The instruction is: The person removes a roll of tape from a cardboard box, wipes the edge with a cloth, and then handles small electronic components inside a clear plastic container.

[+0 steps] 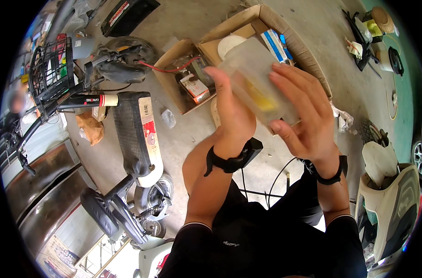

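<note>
A translucent plastic box [249,56], slightly blurred, is held up between my two hands, with something yellow showing through its near end. My left hand [234,104] grips the box's left side; its thumb points up and the other fingers are hidden behind the box. On the opposite side, the fingers and thumb of my right hand [308,113] close around the box's right edge. Right behind it on the floor stands an open cardboard box [296,39] with a white round thing [230,45] and a blue-and-white carton [275,45] inside.
A smaller cardboard compartment [167,60] holds an orange-and-white carton [194,88] and a red cable [169,69]. An electric scooter [132,139] lies along my left. White scooter bodywork [391,204] stands at right. A clear plastic bag [168,118] lies on the floor.
</note>
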`<state>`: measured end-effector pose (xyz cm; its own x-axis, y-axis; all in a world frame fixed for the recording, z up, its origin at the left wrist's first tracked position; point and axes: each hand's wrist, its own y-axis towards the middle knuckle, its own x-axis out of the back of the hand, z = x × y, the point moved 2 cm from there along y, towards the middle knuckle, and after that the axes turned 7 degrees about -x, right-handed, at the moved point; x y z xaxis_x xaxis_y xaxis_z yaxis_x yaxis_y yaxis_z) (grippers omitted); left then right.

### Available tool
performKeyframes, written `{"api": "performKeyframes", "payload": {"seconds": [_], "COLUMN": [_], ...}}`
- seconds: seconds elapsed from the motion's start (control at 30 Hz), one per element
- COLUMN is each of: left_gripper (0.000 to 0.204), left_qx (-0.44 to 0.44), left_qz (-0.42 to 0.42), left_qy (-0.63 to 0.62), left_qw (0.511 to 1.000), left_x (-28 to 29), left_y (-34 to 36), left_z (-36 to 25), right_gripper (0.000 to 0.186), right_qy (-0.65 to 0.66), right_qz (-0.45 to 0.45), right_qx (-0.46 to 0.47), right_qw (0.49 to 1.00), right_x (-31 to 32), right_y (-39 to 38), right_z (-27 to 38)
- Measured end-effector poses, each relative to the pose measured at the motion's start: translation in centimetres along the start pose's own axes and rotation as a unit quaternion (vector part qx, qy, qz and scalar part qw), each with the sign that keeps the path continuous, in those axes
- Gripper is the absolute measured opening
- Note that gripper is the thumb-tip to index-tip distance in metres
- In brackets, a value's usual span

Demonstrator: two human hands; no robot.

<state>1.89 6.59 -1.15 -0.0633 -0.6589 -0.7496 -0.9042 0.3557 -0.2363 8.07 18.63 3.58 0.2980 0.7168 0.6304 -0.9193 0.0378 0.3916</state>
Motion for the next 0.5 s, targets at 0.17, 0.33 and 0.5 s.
{"api": "performKeyframes", "payload": {"seconds": [0.17, 0.33, 0.5], "left_gripper": [0.073, 0.056, 0.056], "left_qx": [0.013, 0.069, 0.054], "left_qz": [0.043, 0.073, 0.035], "left_qy": [-0.003, 0.065, 0.033], "left_qw": [0.999, 0.993, 0.997], "left_x": [0.2, 0.0, -0.5], "left_y": [-0.1, -0.2, -0.1], "left_z": [-1.1, -1.9, -2.3], "right_gripper": [0.054, 0.059, 0.084], "right_qy": [-0.027, -0.018, 0.09], "right_qz": [0.031, 0.019, -0.081], "right_qx": [0.009, 0.006, -0.05], "right_qw": [0.999, 1.0, 0.991], "right_x": [-0.4, -0.6, -2.3], "right_y": [0.6, 0.5, -0.1], "right_z": [0.9, 1.0, 0.3]}}
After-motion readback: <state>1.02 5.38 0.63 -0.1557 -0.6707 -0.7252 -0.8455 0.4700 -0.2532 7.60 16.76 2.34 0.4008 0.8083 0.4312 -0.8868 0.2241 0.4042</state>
